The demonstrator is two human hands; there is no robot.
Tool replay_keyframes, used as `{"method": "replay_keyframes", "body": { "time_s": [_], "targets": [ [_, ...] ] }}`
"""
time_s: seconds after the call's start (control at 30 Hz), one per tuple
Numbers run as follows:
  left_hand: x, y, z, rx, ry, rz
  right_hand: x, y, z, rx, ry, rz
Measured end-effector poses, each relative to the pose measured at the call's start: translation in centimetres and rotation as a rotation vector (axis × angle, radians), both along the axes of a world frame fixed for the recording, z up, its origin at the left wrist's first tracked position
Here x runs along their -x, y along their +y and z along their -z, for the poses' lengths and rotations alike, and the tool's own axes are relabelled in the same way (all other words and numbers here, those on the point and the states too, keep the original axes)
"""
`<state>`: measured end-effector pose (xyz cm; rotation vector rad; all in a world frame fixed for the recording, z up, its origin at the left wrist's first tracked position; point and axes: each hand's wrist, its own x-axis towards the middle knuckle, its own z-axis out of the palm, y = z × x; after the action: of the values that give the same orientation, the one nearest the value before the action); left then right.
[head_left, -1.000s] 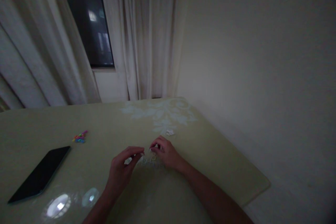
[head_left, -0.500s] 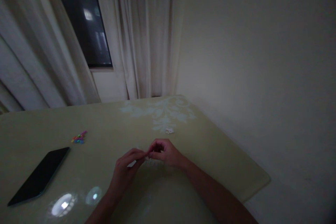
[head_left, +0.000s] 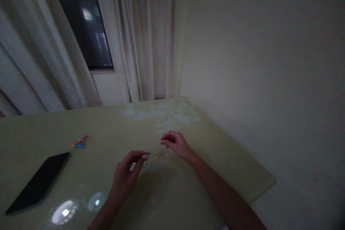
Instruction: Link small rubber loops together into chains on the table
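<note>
My left hand [head_left: 129, 170] is closed in a pinch at the left side of a loose pile of small pale rings [head_left: 157, 159]. Between its thumb and fingertips shows a small whitish piece [head_left: 145, 156], too small to name. My right hand [head_left: 178, 145] hovers beyond the pile to the right, thumb and fingertips drawn together. Whatever those fingers hold, if anything, I cannot make out. Both forearms reach in from the bottom of the head view, and the hands are apart from each other.
A cluster of small bright-coloured pieces [head_left: 80, 142] lies at the left of the table [head_left: 113, 129]. Nearer me is a dark flat tablet-like device [head_left: 39, 183]. A wall [head_left: 256, 61] borders the right side, and curtains [head_left: 145, 36] hang behind.
My right hand has drawn away from my left, moving up and to the right. The pale rings now show between them, while small white pieces behind are hidden by my right hand.
</note>
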<state>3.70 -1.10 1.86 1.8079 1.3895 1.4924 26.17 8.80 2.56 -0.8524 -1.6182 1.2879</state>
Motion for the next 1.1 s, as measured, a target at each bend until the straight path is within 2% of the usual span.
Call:
{"method": "replay_keyframes", "body": {
  "time_s": [0.1,0.27,0.47,0.63,0.73,0.87,0.97,1.1],
  "targets": [
    [0.2,0.3,0.1,-0.019,-0.024,-0.013,-1.8,1.4,0.3,-0.137,-0.197,0.091],
    [0.6,0.6,0.0,-0.074,0.025,-0.024,-2.9,1.9,1.0,-0.268,-0.548,0.044],
    [0.6,0.4,-0.2,0.006,0.02,-0.06,-0.8,0.3,1.8,-0.413,-0.63,-0.057],
    [0.5,0.5,-0.1,0.007,0.008,-0.048,-0.1,-0.5,2.2,-0.501,-0.757,-0.055],
    [0.4,0.5,0.0,-0.023,0.003,-0.012,-0.3,-0.5,1.8,-0.498,-0.72,-0.041],
    [0.2,0.6,0.2,-0.049,-0.019,0.028,0.0,-1.0,0.2,-0.397,-0.485,-0.029],
    [-0.1,0.6,0.4,-0.078,-0.037,0.07,0.7,-2.2,-0.9,-0.324,-0.297,-0.095],
    [-0.1,0.6,0.8,-0.11,-0.054,0.103,1.8,-3.7,-1.4,-0.253,-0.192,-0.162]
  ]
}}
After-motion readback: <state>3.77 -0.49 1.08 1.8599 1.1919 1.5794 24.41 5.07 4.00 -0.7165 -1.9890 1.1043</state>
